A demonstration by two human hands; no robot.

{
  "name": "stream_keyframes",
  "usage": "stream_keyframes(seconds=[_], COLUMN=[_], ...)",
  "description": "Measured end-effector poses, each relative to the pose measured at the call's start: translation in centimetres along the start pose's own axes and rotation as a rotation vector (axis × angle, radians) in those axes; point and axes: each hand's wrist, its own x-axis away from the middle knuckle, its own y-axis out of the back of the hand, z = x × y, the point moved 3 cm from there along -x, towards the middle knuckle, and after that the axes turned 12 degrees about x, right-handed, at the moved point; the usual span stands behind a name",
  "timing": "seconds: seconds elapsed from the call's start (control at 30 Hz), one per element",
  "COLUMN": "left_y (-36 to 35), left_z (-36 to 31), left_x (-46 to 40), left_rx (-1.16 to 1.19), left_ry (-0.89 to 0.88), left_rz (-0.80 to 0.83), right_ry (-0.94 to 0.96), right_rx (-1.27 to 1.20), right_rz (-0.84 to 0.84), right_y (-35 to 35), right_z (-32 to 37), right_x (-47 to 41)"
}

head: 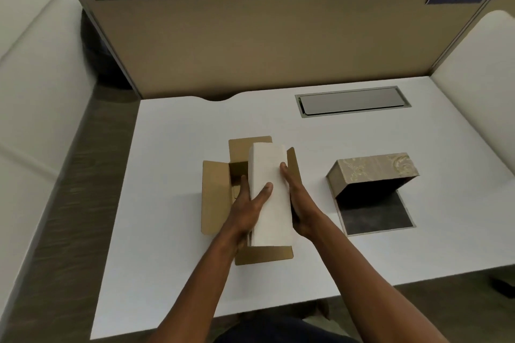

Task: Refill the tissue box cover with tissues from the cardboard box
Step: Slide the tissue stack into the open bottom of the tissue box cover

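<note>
A white stack of tissues point(269, 192) is gripped from both sides above the open cardboard box point(217, 198), whose 4 flaps are folded outward on the white bench point(172, 273). The left hand point(249, 203) presses its thumb across the top of the stack with fingers down the left side; the right hand point(298, 198) clamps the right side, palm flat against it. To the right, well apart, the patterned tissue box cover point(373, 168) is tilted up off its dark base point(376, 216).
</note>
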Motion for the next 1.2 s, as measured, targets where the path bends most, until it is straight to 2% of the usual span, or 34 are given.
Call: stream_keyframes(seconds=[0.07,0.23,0.67,0.87,1.07,1.2], left_y=[-0.6,-1.8,-7.5,-9.1,-12.5,-15.4], left_z=[0.2,0.8,0.8,2.1,3.6,4.7], left_x=[0.1,-0.1,-0.7,-1.1,-2.5,-4.5], left_rx=[-0.009,0.015,-0.156,-0.352,-0.399,-0.43], left_ry=[0.0,0.02,0.019,0.152,0.151,0.228], left_rz=[0.019,0.069,0.261,0.365,0.404,0.433], right_ry=[0.022,0.083,0.097,0.12,0.068,-0.009], right_rx=[0.006,0.008,-0.065,-0.274,-0.388,-0.482], right_rz=[-0.001,-0.139,-0.452,-0.596,-0.652,-0.577], right_y=[0.4,2.3,8.7,12.5,16.4,20.5], right_z=[-0.1,-0.9,-2.4,-3.7,-5.8,-7.7], right_x=[0.6,1.8,5.9,7.6,9.0,9.1])
